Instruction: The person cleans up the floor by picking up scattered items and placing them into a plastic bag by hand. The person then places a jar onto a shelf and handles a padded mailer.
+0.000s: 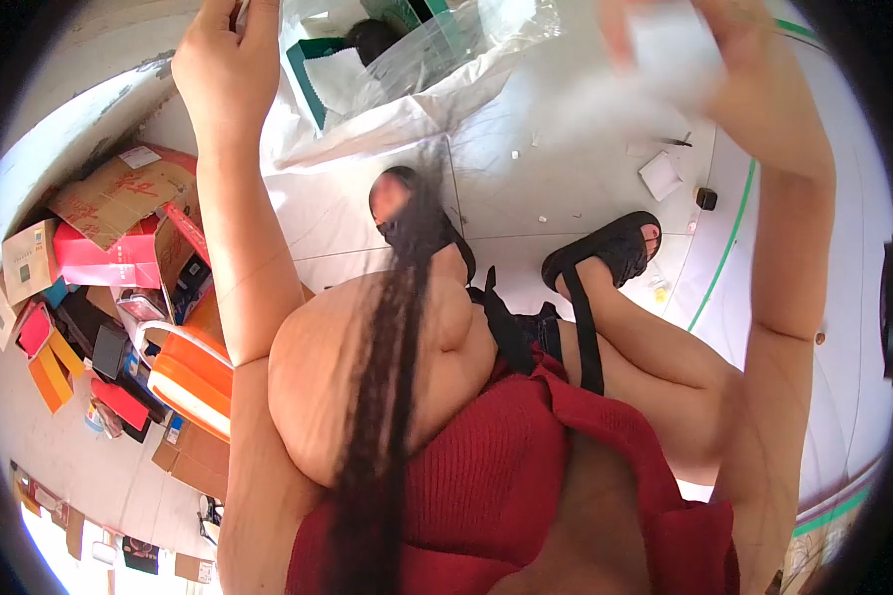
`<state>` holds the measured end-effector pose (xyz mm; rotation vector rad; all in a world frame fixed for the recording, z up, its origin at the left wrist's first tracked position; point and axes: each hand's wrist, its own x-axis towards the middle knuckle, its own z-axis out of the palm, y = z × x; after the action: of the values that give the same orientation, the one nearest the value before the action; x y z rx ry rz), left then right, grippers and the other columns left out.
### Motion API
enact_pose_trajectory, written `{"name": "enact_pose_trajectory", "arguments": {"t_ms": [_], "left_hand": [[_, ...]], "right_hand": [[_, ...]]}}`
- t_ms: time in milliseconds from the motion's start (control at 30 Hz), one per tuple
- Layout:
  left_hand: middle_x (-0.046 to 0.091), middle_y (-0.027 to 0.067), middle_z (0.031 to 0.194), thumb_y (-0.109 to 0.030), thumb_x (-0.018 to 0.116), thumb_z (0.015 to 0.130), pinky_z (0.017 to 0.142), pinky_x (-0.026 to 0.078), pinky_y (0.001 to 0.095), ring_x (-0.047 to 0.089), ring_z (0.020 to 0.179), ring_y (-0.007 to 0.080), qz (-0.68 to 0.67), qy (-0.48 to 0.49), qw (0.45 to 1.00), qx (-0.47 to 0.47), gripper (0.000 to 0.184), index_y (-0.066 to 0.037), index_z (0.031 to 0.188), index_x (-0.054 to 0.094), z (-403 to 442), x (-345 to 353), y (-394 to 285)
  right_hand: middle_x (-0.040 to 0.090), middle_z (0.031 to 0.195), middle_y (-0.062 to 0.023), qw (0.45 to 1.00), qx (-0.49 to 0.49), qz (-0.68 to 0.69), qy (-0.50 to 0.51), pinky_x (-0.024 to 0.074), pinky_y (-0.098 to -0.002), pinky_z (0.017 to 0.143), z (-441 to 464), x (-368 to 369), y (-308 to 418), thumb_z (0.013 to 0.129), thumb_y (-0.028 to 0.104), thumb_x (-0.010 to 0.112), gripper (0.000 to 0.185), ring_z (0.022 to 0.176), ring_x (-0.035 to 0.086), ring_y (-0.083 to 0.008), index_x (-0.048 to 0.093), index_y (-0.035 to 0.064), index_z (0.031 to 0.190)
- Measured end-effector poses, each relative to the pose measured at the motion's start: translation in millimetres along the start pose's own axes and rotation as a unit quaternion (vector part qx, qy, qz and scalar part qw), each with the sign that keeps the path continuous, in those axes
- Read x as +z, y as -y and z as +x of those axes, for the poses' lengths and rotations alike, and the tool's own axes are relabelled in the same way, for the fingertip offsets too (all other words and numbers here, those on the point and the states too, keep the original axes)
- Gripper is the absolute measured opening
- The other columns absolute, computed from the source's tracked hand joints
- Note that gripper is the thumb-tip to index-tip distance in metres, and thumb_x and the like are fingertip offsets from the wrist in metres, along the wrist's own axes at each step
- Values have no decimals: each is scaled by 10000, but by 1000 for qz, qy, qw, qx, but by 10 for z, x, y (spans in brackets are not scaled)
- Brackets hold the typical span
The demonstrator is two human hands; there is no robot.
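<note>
At the top left, my left hand (230,40) is raised beside a clear plastic bag (407,109); its fingers are curled and partly cut off by the frame, so what they grip is hidden. Inside the bag are a dark green box (313,74), a dark rounded thing (372,42) and a piece of white paper (339,81). At the top right, my right hand (739,55), smeared by motion, is closed on a white tissue-like piece (677,50). A pale blur trails to its left, over the floor.
Cardboard boxes (119,198), a red box (104,253) and an orange basket (193,377) are piled at the left. A white packet (661,177) and a small black cube (705,199) lie on the tiles, near my sandalled feet (615,248). Hair hangs across the view.
</note>
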<state>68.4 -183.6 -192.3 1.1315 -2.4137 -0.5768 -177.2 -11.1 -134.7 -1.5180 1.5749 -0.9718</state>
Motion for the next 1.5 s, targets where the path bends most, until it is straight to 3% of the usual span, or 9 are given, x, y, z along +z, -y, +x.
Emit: {"name": "enact_pose_trajectory", "arguments": {"t_ms": [100,267,333,400,500,600,633,767,1500], "left_hand": [[654,66,777,-326,606,874,666,470,251,601,696,141,7,-5,998,-55,299,-69,1019,651,-14,-17,-141],[667,36,832,-318,622,871,653,472,230,604,736,112,5,44,989,-139,281,-75,1002,670,-40,-133,-201],[604,77,736,-223,626,853,617,443,262,540,660,138,-2,10,995,-100,221,-22,944,637,-64,-123,-346],[542,118,641,-128,630,836,580,415,295,476,584,165,-10,-28,998,-59,168,30,885,604,-44,-106,-368],[677,52,917,-299,694,820,722,483,239,615,825,116,14,-29,998,-51,268,-67,953,701,-19,-92,-344],[630,119,851,-96,694,765,750,446,310,599,813,221,89,-43,995,26,216,16,933,616,51,-75,-530],[620,104,797,-96,653,805,685,455,295,590,736,196,103,-153,958,221,205,12,968,591,47,48,-596],[676,53,978,-269,758,764,831,475,271,621,891,139,-12,-63,996,59,308,-76,997,697,186,62,-407],[646,12,907,-247,751,772,706,485,247,603,838,124,-11,73,987,143,216,-113,933,700,446,452,-480]], "right_hand": [[539,955,-172,994,-94,-34,35,426,-375,788,236,270,93,802,206,625,274,876,541,-302,562,11,985],[494,1146,-210,984,-168,-49,-28,396,-343,917,267,499,-143,800,221,646,442,1067,497,-293,500,-27,1136],[454,1212,-211,978,-143,89,126,364,-342,962,-82,-187,-497,786,180,672,545,1134,450,-258,437,-22,1234],[600,771,-40,985,71,-115,-110,484,-289,686,-308,505,-876,770,68,666,99,775,612,-167,613,55,852],[565,1022,-95,963,8,-176,203,476,-369,797,-885,1123,-1713,756,85,674,298,940,581,-272,561,72,1031],[510,1075,-128,944,-21,-186,271,478,-395,808,-1212,1636,-1951,754,68,636,271,943,569,-318,541,64,1007],[510,1075,-128,946,-14,-179,269,478,-395,808,-1236,1762,-1989,754,68,636,271,943,569,-318,541,64,1007],[524,1030,-134,924,49,-261,275,507,-400,770,-1320,2083,-2132,787,45,542,148,927,584,-320,528,34,934],[536,937,-159,935,297,-167,98,512,-410,660,-2126,2885,-1575,789,37,504,153,835,603,-331,516,9,939]]}}
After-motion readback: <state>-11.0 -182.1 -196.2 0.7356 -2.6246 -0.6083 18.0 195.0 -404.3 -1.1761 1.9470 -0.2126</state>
